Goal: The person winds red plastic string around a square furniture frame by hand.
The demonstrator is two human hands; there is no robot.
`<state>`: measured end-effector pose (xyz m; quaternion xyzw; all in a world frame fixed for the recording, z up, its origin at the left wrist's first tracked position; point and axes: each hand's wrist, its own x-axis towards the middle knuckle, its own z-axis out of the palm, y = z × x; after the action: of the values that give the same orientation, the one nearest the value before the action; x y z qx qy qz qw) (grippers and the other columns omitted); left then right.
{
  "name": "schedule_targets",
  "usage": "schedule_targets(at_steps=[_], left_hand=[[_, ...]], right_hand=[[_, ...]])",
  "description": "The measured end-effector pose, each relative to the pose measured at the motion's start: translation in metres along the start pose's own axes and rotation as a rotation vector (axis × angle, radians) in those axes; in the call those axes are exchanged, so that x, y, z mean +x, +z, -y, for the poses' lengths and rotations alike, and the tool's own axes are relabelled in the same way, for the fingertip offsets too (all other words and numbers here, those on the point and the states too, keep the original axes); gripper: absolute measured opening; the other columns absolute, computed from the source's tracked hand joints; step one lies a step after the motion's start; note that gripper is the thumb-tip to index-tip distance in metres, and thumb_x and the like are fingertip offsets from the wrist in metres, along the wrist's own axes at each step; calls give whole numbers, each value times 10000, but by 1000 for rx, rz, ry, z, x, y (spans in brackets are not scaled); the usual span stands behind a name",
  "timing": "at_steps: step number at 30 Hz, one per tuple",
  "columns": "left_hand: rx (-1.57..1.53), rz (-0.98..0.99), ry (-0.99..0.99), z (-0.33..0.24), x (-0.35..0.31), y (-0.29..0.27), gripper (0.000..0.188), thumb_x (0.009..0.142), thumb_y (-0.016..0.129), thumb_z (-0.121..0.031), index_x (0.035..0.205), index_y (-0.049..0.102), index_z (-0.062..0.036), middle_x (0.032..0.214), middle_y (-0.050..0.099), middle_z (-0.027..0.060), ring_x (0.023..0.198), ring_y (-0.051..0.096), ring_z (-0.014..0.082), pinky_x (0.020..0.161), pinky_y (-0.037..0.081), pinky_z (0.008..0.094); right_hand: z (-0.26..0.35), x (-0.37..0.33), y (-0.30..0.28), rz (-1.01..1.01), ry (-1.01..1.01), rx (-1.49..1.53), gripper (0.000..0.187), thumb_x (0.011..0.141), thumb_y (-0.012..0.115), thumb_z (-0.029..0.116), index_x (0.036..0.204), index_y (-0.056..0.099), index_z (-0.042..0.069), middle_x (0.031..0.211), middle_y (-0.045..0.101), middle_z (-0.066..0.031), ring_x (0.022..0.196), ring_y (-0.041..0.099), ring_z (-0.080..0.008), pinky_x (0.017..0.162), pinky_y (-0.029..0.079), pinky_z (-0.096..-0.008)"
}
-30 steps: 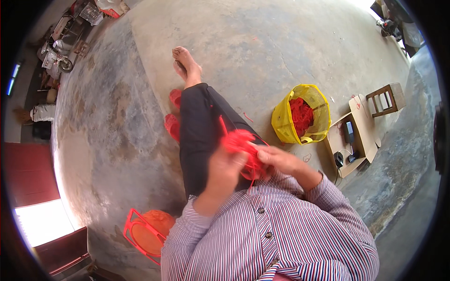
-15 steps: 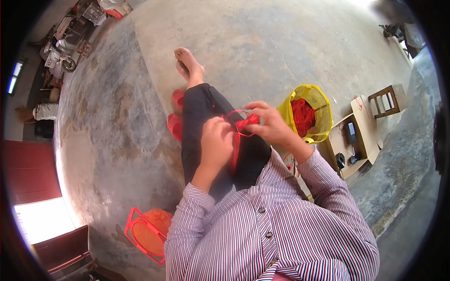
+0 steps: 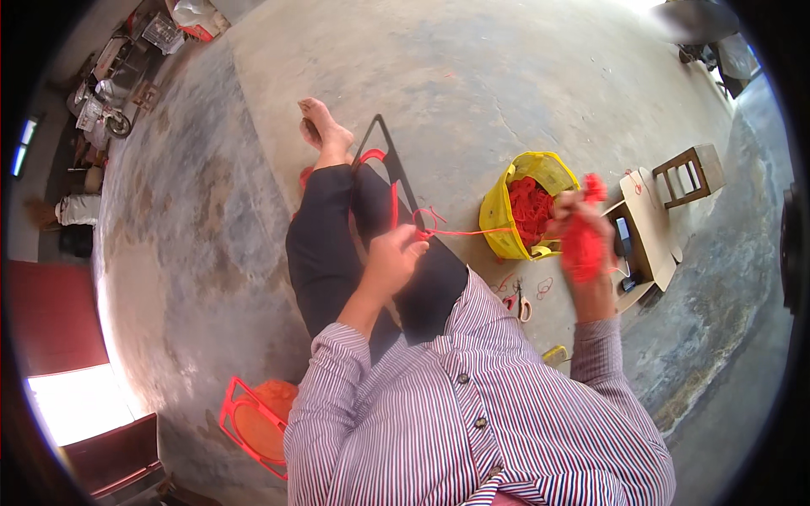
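Note:
Over my lap my left hand pinches the near end of a dark, narrow, angular frame, where red cord is knotted round it. Red cord also covers part of the frame's side. Out to the right, my right hand grips a loose bundle of red cord, smeared by motion. A single strand of red cord stretches almost straight between the two hands, passing in front of a yellow basket. Inside that basket lies a heap of red cord.
Scissors and cord scraps lie on the floor below the basket. An open cardboard box with a phone-like device and a wooden stool stand at right. A red frame with an orange round panel is at lower left.
My right hand has moved away to the right with the red bundle, drawing the strand out. My left hand stays over my lap; the dark frame now shows tilted up and away from me.

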<state>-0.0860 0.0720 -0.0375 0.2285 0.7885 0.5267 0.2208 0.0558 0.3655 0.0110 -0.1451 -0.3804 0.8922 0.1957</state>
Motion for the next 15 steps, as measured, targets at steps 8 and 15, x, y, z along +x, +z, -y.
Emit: schedule_targets(at_steps=[8,15], left_hand=[[71,-38,40,22,6,13,171,881,682,-90,996,661,35,754,675,38,692,591,65,628,479,240],[39,-81,-80,31,8,19,265,848,735,-109,1038,645,52,830,697,53,729,608,93,654,497,254]], right_hand=[[-140,21,42,305,350,-522,281,942,600,95,1213,554,32,906,597,4,766,573,-82,698,489,-258],[-77,-10,78,425,360,-369,275,891,545,31,1163,581,42,859,540,54,722,500,-28,652,454,-213]])
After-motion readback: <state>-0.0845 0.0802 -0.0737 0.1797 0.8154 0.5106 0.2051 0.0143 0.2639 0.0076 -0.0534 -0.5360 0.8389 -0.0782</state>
